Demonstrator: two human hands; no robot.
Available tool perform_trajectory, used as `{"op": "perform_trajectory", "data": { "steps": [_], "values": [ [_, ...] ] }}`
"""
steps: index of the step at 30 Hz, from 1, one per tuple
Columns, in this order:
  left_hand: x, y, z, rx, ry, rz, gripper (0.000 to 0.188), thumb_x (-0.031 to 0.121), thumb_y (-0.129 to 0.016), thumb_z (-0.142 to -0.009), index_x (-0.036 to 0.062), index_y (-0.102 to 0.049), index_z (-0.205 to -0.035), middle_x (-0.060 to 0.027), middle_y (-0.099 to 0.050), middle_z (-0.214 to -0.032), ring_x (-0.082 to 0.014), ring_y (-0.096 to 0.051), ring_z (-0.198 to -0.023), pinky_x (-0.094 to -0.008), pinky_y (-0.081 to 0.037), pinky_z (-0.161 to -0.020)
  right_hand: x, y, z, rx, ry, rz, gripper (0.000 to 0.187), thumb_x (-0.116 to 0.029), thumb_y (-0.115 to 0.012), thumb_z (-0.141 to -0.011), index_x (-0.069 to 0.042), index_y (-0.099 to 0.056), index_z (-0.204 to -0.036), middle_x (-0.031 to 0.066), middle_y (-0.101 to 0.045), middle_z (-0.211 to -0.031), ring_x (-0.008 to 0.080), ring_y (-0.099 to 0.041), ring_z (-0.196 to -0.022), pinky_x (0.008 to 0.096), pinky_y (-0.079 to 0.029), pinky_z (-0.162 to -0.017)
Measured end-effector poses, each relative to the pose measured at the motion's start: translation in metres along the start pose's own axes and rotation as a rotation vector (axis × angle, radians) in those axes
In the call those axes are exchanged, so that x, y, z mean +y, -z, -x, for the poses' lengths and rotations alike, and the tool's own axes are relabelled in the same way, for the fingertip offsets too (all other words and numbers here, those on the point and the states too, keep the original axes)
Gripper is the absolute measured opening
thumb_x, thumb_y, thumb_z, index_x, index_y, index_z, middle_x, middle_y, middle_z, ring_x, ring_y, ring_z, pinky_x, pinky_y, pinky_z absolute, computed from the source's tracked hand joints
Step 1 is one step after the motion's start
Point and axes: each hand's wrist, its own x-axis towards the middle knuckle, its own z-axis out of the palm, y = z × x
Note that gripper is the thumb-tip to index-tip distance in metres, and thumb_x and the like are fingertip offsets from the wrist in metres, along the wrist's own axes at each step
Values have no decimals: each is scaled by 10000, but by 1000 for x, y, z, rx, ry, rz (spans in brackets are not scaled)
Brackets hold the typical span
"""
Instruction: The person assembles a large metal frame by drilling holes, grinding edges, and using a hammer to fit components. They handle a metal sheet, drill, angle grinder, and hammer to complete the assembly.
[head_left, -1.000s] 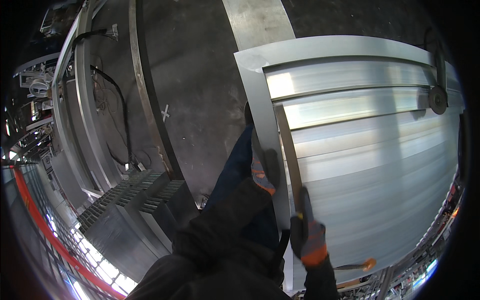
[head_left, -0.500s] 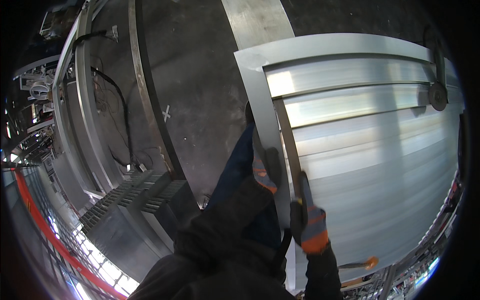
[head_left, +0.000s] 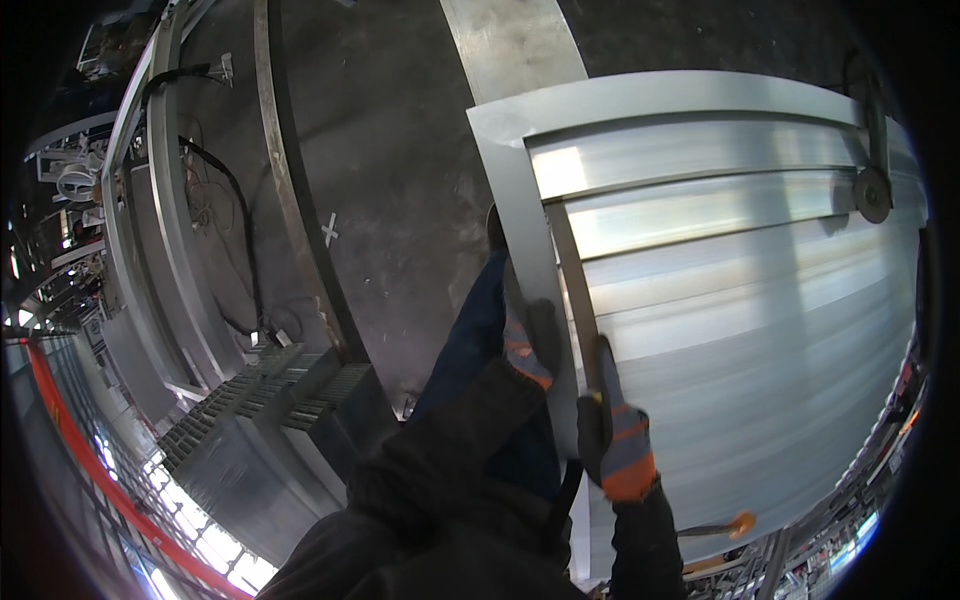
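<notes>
A large silvery metal panel of long slats, set in a pale frame (head_left: pixel 515 190), lies in front of me and to the right. My left hand (head_left: pixel 528 345), in a grey and orange glove, is closed round the frame's left edge, with its fingers partly hidden on the outer side. Along the inside of that edge runs a flat dark strip (head_left: pixel 578 285), its far end near the frame's corner. My right hand (head_left: pixel 622 435), gloved alike, grips the near part of this strip, fingers pointing away from me along it. A small yellow spot shows by the thumb.
An orange-ended tool (head_left: pixel 740 524) lies on the panel's near part. A round dark disc on an arm (head_left: pixel 873 195) rests at the far right. Stacked metal profiles (head_left: pixel 270 440) stand at left, beside long rails (head_left: pixel 180 230) and black cable. A wide metal beam (head_left: pixel 515 45) extends behind the frame.
Both hands keep their grip, and the right hand and strip shift very slightly. Otherwise the whole view moves only a little.
</notes>
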Motion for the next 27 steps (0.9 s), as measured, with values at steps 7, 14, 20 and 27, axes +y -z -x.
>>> {"op": "perform_trajectory", "data": {
  "steps": [7,14,20,27],
  "values": [
    [1,9,-2,-161,48,255,424,290,-356,-1061,107,-336,-1444,-73,-494,-1320,-165,-532,-1160,-278,-495,-952,-6,6,-6,-417,-284,118,286,-160,-513,-973,-21,-539,-1222,130,-624,-866,277,-630,-781,332,-515,-706],
    [-6,9,-1,91,57,238,396,195,-446,-1028,51,-402,-1394,-110,-551,-1242,-197,-578,-1058,-304,-529,-855,-17,6,10,-176,-399,-164,315,-113,-571,-941,-46,-542,-1247,105,-600,-706,252,-609,-658,352,-488,-568],
    [2,4,-1,-77,-8,23,462,267,-379,-1057,109,-278,-1479,-72,-452,-1372,-177,-501,-1196,-295,-485,-969,-16,4,12,-174,-356,-96,201,-138,-547,-959,-20,-572,-1119,128,-597,-712,270,-613,-656,356,-462,-542],
    [10,-10,2,2,34,238,427,277,-390,-1053,104,-356,-1442,-62,-515,-1293,-192,-567,-1087,-316,-532,-901,4,-6,11,-92,-62,-19,333,-135,-509,-971,14,-497,-1269,138,-515,-579,310,-561,-530,389,-439,-498]
  ]
}}
